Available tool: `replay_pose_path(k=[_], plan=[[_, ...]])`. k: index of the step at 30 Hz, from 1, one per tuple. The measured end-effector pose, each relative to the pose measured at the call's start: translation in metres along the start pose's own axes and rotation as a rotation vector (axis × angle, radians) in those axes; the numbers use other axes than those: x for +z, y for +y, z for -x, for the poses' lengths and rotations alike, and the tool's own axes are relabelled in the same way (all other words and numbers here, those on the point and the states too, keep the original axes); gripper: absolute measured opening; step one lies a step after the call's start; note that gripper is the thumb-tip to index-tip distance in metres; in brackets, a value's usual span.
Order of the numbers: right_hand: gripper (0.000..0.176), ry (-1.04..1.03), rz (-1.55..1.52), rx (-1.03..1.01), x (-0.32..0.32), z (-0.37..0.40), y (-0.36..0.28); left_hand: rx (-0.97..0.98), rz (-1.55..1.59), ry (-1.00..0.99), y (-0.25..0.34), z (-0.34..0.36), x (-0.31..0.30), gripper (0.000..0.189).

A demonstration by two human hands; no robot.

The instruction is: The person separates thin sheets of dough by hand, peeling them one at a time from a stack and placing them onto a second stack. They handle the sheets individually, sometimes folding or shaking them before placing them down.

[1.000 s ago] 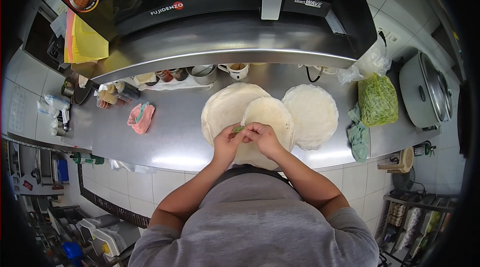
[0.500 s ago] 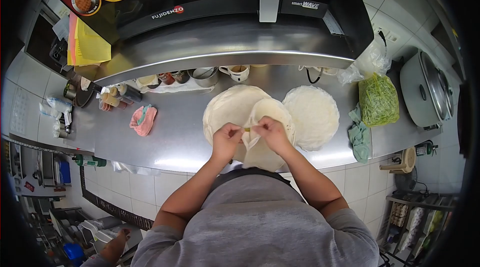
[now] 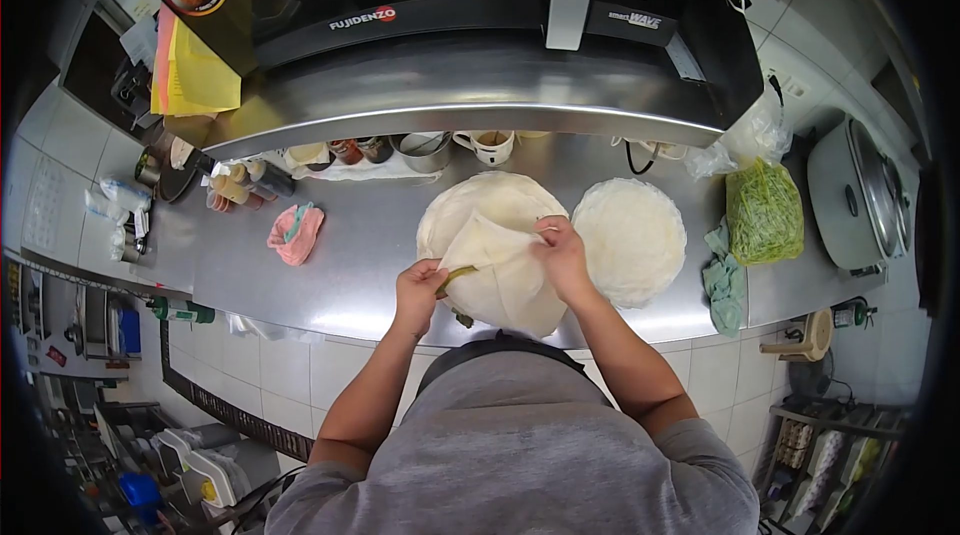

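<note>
On our counter (image 3: pixel 370 245), the left stack (image 3: pixel 438 217) sits just beside the right stack (image 3: pixel 630 243), both pale and round. Over the left stack we hold a thin sheet (image 3: pixel 510 280) — right hand (image 3: pixel 563 260) pinching its right edge, left hand (image 3: pixel 418 293) gripping a green strip (image 3: pixel 458 274) at its left side; whether that hand nips the sheet too, we cannot tell. We should use a light touch and even tension — so thin a sheet could tear easily.

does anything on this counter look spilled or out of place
I see no spill. The crumpled green cloth looks slightly out of place: it lies beside the bag of greens, its lower end near the front edge of the counter.
</note>
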State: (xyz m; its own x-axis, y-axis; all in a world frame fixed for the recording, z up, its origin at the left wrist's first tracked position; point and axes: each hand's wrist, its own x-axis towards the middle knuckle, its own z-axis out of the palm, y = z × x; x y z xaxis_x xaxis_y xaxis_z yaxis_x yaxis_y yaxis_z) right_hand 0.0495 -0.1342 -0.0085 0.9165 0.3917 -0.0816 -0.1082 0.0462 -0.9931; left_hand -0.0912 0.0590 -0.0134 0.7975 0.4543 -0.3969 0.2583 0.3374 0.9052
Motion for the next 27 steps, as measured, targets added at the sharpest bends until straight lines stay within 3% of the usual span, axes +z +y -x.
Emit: replay_pose_path(k=[1,2,4,5,6,8,9,10,12,16,18,19,23,25,27], plan=[[0.012,0.081,-0.077,0.145,-0.005,-0.001,-0.003,-0.034,-0.009,0.007,-0.005,-0.002,-0.007,0.014],[0.012,0.076,-0.077,0.14,-0.009,-0.005,0.006,-0.028,-0.006,0.01,-0.01,-0.005,-0.011,0.014],[0.022,-0.082,0.148,0.271,-0.011,-0.007,0.03,0.057,-0.507,-0.074,-0.003,-0.004,-0.008,0.016],[0.022,-0.081,0.364,0.017,-0.008,-0.005,0.039,0.117,-0.587,-0.083,0.005,-0.002,0.0,0.025],[0.022,-0.075,0.362,0.016,0.0,-0.003,0.031,0.119,-0.591,-0.088,0.006,-0.01,0.01,0.025],[0.024,-0.13,0.375,0.02,0.018,0.003,0.003,0.481,-0.442,0.01,0.007,-0.028,0.03,0.034],[0.019,-0.174,0.278,0.01,0.021,0.001,0.011,0.368,-0.258,-0.026,0.023,-0.026,0.043,0.036],[0.019,-0.172,0.275,0.002,0.027,0.004,-0.006,0.376,-0.261,-0.028,0.029,-0.034,0.043,0.036],[0.019,-0.201,0.335,0.025,0.031,0.013,-0.038,0.461,-0.742,0.018,0.036,-0.046,0.044,0.03],[0.029,-0.013,0.243,-0.046,-0.02,-0.017,-0.005,0.567,-0.897,0.203,0.025,-0.048,0.028,0.025],[0.031,0.153,-0.223,0.18,-0.045,-0.024,-0.012,0.454,-0.919,0.272,0.015,-0.054,0.014,0.024],[0.031,0.16,-0.224,0.181,-0.05,-0.024,-0.001,0.3,-0.961,0.262,0.017,-0.054,0.011,0.025],[0.032,0.178,-0.078,0.204,-0.043,-0.019,0.022,0.436,-1.051,0.392,0.017,-0.045,0.033,0.03],[0.042,0.136,0.028,0.255,-0.041,-0.018,0.029,0.696,-1.251,-0.16,0.014,-0.044,0.049,0.044],[0.049,0.237,-0.038,0.254,-0.055,-0.025,0.038,0.714,-1.36,-0.164,-0.008,-0.035,0.065,0.053]])
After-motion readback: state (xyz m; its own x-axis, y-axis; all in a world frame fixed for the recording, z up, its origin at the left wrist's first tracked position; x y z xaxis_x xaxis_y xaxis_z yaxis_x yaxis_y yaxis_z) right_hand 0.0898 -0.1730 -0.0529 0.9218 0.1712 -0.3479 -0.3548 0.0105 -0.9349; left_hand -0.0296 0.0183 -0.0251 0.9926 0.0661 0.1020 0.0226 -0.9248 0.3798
